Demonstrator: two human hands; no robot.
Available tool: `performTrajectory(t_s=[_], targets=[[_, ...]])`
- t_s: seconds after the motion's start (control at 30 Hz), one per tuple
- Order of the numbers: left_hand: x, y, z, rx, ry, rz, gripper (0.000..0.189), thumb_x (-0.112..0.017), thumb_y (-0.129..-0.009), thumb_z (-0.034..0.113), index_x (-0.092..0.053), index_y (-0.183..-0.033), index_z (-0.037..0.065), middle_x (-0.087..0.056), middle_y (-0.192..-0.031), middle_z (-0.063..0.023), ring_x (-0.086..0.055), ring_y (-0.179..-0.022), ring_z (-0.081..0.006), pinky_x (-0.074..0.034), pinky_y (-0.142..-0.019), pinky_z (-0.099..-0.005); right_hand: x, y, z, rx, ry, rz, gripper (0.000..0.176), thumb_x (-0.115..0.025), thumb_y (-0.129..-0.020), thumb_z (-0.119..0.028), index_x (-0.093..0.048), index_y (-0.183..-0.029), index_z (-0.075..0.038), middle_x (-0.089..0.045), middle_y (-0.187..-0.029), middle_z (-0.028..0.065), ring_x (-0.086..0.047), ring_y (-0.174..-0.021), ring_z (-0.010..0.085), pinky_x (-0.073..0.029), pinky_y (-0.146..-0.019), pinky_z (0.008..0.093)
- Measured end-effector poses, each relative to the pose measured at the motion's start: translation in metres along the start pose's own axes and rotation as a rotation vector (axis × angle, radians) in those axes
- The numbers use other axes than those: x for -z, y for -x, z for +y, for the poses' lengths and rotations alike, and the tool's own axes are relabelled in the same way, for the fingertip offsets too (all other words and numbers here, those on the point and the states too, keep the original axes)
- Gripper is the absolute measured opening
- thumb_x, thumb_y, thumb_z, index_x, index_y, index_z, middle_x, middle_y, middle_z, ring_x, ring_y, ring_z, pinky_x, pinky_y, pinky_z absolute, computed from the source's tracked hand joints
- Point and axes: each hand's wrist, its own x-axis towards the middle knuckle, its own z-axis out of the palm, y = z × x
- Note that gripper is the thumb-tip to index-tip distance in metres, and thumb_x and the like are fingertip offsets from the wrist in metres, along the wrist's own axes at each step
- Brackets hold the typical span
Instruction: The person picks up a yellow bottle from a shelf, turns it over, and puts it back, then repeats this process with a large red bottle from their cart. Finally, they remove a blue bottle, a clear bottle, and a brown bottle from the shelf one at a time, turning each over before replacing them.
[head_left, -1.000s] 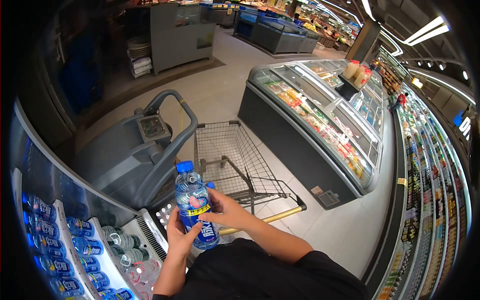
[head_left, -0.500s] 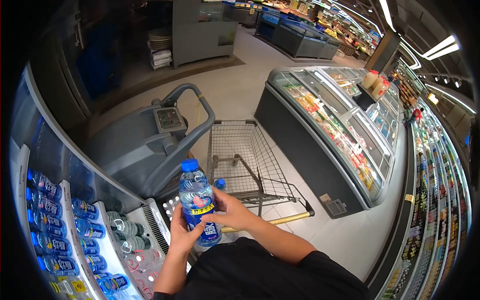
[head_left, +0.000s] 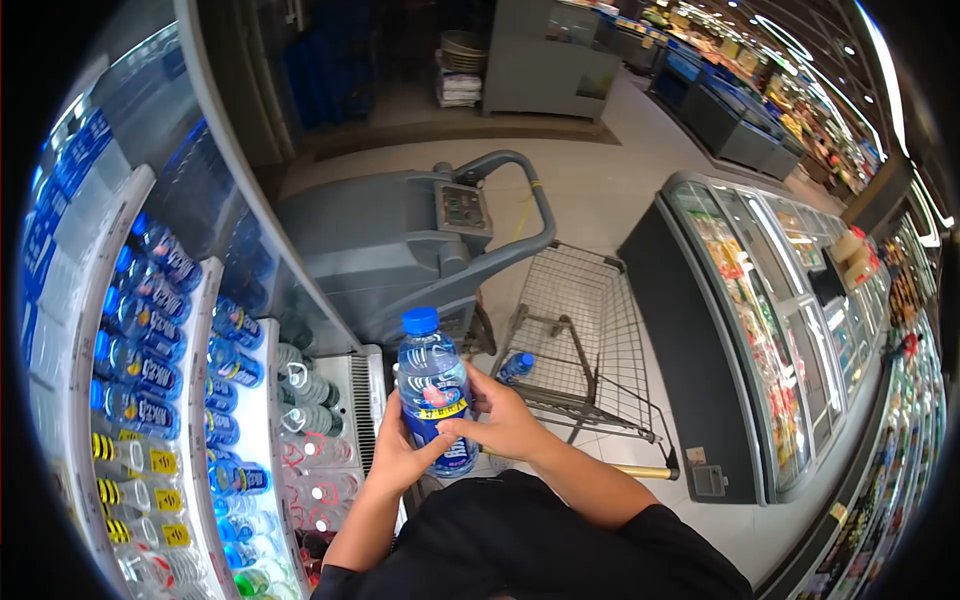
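Observation:
A clear water bottle (head_left: 433, 375) with a blue cap and a blue label stands upright in front of my chest. Around its left side my left hand (head_left: 402, 450) is closed, the thumb lying over the label. My right hand (head_left: 500, 417) grips the bottle from the right, its thumb also on the front of the label. To my left, an upright drinks cooler (head_left: 262, 325) holds rows of similar blue-labelled bottles (head_left: 135, 362). Another blue-capped bottle (head_left: 517, 367) lies in the shopping cart (head_left: 590, 310) just beyond my right hand.
A grey floor-cleaning machine (head_left: 380, 235) with a looped handle stands behind the cart. On the right is a dark chest freezer (head_left: 690, 360) full of packaged goods. Stocked shelves (head_left: 890, 460) run along the far right, and tiled floor (head_left: 560, 200) stretches between.
My view has turned left, so the cooler shows more and the cart and freezer sit further right. Both hands keep hold of the bottle.

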Motion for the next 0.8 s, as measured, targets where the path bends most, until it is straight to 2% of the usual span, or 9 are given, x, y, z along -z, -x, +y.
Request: performTrajectory(t_s=[0.13, 0.43, 0.63, 0.8], targets=[[0.017, 0.015, 0.001, -0.048, -0.048, 0.104, 0.079, -0.084, -0.082, 0.004, -0.038, -0.145, -0.002, -0.058, -0.134, -0.0134, -0.059, -0.122, -0.0204, -0.049, -0.105, -0.0369, -0.016, -0.018, 0.011, 0.024, 0.029, -0.09, 0.091, -0.083, -0.085, -0.01, -0.029, -0.158, 0.003, -0.061, -0.137, 0.0152, -0.062, -0.124, 0.0215, -0.049, -0.106, 0.0382], [0.041, 0.05, 0.011, -0.069, -0.023, 0.316, 0.072, -0.084, -0.082, 0.004, -0.044, -0.142, 0.001, -0.061, -0.13, -0.0118, -0.062, -0.12, -0.0201, -0.05, -0.103, -0.0371, -0.052, -0.046, 0.015, 0.031, 0.024, -0.295, 0.09, -0.085, -0.084, -0.013, -0.034, -0.155, 0.005, -0.063, -0.135, 0.0136, -0.06, -0.124, 0.0196, -0.048, -0.106, 0.0373], [0.046, 0.063, 0.015, -0.103, -0.007, 0.383, 0.072, -0.083, -0.082, 0.003, -0.044, -0.143, 0.001, -0.061, -0.132, -0.0121, -0.062, -0.121, -0.0216, -0.05, -0.105, -0.0388, -0.066, -0.055, 0.025, 0.002, 0.039, -0.361, 0.092, -0.087, -0.082, -0.016, -0.035, -0.155, 0.004, -0.064, -0.133, 0.014, -0.064, -0.119, 0.0196, -0.051, -0.102, 0.0373], [0.046, 0.07, 0.022, -0.077, -0.037, 0.453, 0.072, -0.083, -0.083, 0.006, -0.044, -0.144, -0.001, -0.061, -0.131, -0.0125, -0.062, -0.121, -0.0228, -0.05, -0.105, -0.0393, -0.074, -0.066, 0.014, 0.012, 0.04, -0.431, 0.087, -0.085, -0.084, -0.018, -0.039, -0.155, -0.002, -0.068, -0.125, 0.0108, -0.067, -0.109, 0.0171, -0.054, -0.097, 0.0357]])
